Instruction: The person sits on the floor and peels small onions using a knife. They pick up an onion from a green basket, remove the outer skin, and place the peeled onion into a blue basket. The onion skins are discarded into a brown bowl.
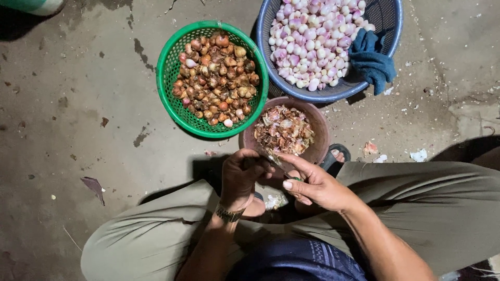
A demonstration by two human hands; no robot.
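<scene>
Head view: a shallot is gripped in the curled left hand (244,174), mostly hidden, just over the brown bowl (322,136) so skins are caught. A knife (275,158) is pinched by the right hand (315,184). The green basket (167,73) and blue basket (391,26) are kept within reach.

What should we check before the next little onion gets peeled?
1. Left hand grips a shallot: cannot tell, its fingers hide it.
2. Right hand holds a small knife: ok.
3. Brown bowl sits under the hands for peels: ok.
4. Green basket has unpeeled shallots left: ok.
5. Blue basket has room for peeled ones: ok.
6. Blade clear of the fingers: cannot tell.
</scene>
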